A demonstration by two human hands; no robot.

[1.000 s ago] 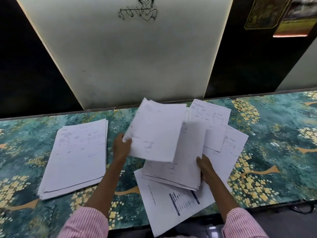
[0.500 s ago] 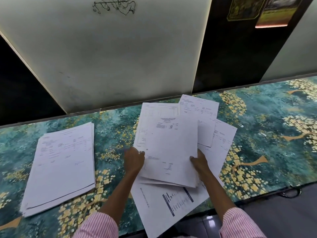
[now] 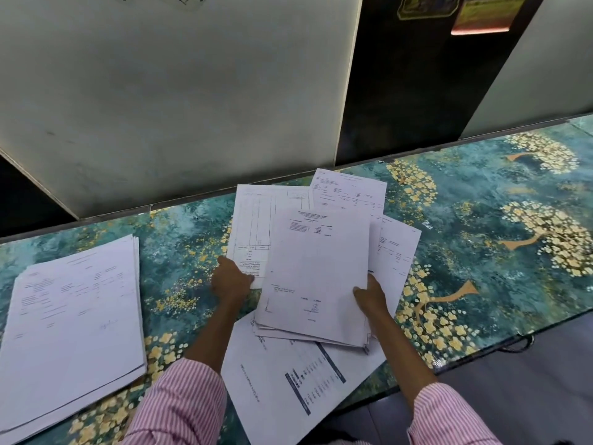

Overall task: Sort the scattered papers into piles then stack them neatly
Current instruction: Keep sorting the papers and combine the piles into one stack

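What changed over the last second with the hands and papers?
The left hand lowered its raised sheet; it now lies partly under the bundle, the hand still gripping its near corner. The right hand kept holding the bundle's right edge. The left pile and loose sheets stayed put.

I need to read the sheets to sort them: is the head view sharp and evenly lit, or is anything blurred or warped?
Head view: light is even, no glare on the bundle of papers in the right hand; its print is too soft to read; the sorted pile smears toward the frame's left edge; the wide-angle lens slants the white wall panel.
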